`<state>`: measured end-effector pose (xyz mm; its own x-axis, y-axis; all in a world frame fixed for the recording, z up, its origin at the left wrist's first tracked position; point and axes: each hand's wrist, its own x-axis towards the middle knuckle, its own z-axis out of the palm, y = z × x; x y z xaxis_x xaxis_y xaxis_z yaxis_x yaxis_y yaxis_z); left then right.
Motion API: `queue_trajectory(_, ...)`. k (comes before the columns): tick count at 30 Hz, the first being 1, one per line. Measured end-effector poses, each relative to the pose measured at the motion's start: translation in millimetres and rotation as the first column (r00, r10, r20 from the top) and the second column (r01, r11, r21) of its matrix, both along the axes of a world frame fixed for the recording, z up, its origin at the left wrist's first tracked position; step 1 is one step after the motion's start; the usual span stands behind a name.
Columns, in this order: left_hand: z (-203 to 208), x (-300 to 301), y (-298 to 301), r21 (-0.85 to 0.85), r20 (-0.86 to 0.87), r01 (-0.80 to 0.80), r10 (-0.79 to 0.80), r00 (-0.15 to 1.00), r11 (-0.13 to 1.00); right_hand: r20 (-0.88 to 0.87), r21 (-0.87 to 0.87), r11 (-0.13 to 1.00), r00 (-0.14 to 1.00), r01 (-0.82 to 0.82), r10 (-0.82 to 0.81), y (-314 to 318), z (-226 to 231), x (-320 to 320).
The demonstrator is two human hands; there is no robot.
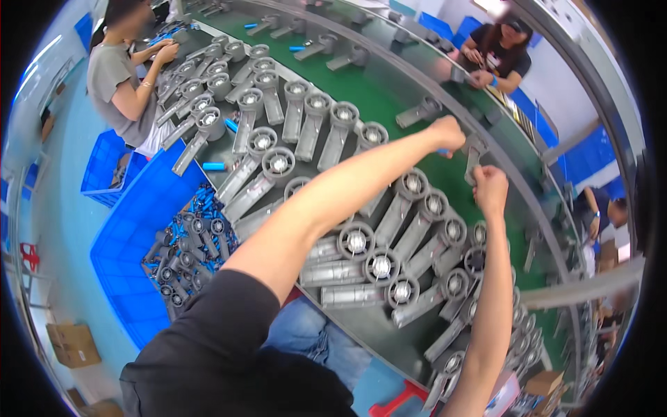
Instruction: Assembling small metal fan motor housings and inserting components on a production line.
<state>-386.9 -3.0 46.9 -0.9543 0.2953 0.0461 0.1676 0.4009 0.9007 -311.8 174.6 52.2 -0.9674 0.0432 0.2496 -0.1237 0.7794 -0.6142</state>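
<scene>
Both my arms reach out over the green conveyor belt [375, 90]. My left hand [448, 135] is closed, and a bit of a blue cylinder [442, 151], like a battery cell, shows beneath its fingers. Close by on the right, my right hand [491, 186] pinches the handle end of a grey handheld fan housing [473, 156]; its far end lies over the belt's far side. Another grey fan housing [420, 112] rests on the belt just left of my left hand. My left forearm hides part of the rows of fan housings [356, 240] on the worktable.
A blue bin [114, 257] holding fan housings and blue cylinders stands at the left. Loose blue cylinders [215, 167] lie on the table. A co-worker [121, 76] works at far left, another [500, 52] across the belt. A metal rail [590, 286] crosses at right.
</scene>
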Motion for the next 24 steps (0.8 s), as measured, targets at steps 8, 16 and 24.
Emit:
queue_trajectory(8, 10.6, -72.9, -124.3, -0.509, -0.4, -0.509, 0.332, 0.854, 0.694, 0.28, 0.137, 0.989, 0.955, 0.061, -0.098, 11.9, -43.5, -58.8)
queue_trajectory(16, -60.1, -132.4, -290.5, -0.766, -0.312, -0.497, 0.44, 0.842, 0.409, 0.028, 0.363, 0.932, 0.999, 0.011, -0.023, 2.8, 1.0, -22.0)
queue_trajectory(24, -11.7, -103.0, -359.1, -0.715, -0.7, -0.653, -0.248, 0.67, 0.252, 0.033, 0.284, 0.947, 0.985, 0.151, -0.168, 55.1, 95.3, 114.1)
